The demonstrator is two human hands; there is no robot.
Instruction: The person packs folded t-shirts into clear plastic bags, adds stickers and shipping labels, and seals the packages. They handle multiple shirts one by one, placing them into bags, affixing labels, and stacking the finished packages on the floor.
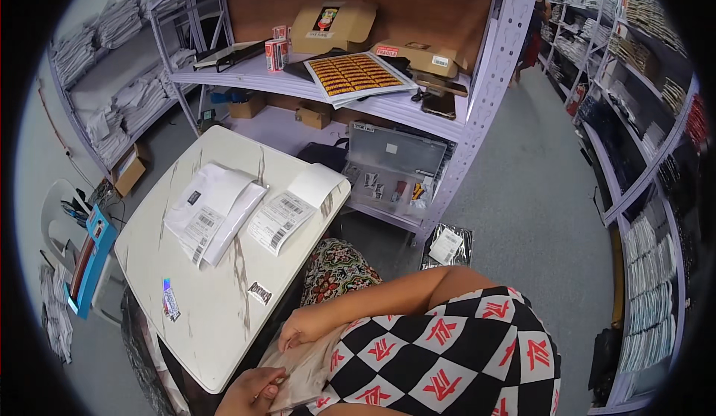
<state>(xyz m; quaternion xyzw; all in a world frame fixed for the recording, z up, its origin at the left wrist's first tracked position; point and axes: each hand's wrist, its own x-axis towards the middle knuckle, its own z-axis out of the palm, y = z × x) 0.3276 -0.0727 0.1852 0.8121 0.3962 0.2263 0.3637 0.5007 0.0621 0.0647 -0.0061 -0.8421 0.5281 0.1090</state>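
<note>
On my lap lies a crumpled, beige-looking translucent plastic sheet or bag [302,375]. The fingers of my left hand [252,392] pinch its near left edge. Curled over its far edge is my right hand [302,326], with the fingertips partly hidden. Ahead, on the white marbled table [224,297], a folded white garment [212,200] carries a printed label [200,229]. Beside it lies a strip of shipping labels [280,218], its blank end curling up. A shiny sticker [170,299] and a black-and-white sticker [259,292] rest nearer me.
A lilac metal shelf [455,125] behind the table holds a sticker sheet [354,73], cardboard boxes [332,30], tape rolls [276,54] and a phone [438,104]. Below sits an open grey case [395,151]. A black parcel [450,246] lies on the floor. Another person [538,24] stands down the aisle.
</note>
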